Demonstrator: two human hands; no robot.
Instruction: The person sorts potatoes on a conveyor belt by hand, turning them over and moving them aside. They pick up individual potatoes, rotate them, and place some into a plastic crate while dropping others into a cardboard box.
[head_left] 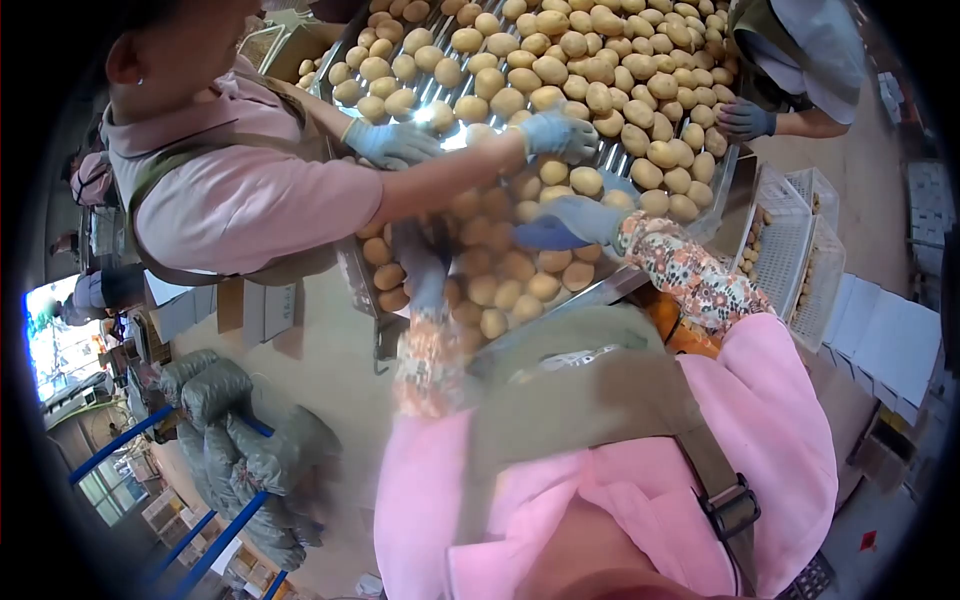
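Note:
Yellow-brown potatoes [545, 285] lie on a metal roller table [615, 155] in front of me. My left hand [422, 262], in a dark glove and floral sleeve, reaches over the potatoes at the table's near left; motion smears its fingers. My right hand [575, 222], in a grey-blue glove, is low over the near potatoes with its fingers stretched out to the left. Just beyond it a co-worker's gloved hand [560, 135] touches potatoes, and that person's other gloved hand [395, 145] is at the left side.
One co-worker [250, 190] leans in from the left; another person's gloved hand [745, 120] rests at the right edge. White plastic crates [785, 240] with some potatoes stand at the right, near white boxes [880, 335]. Filled green sacks [215, 390] and blue bars [225, 540] are at lower left.

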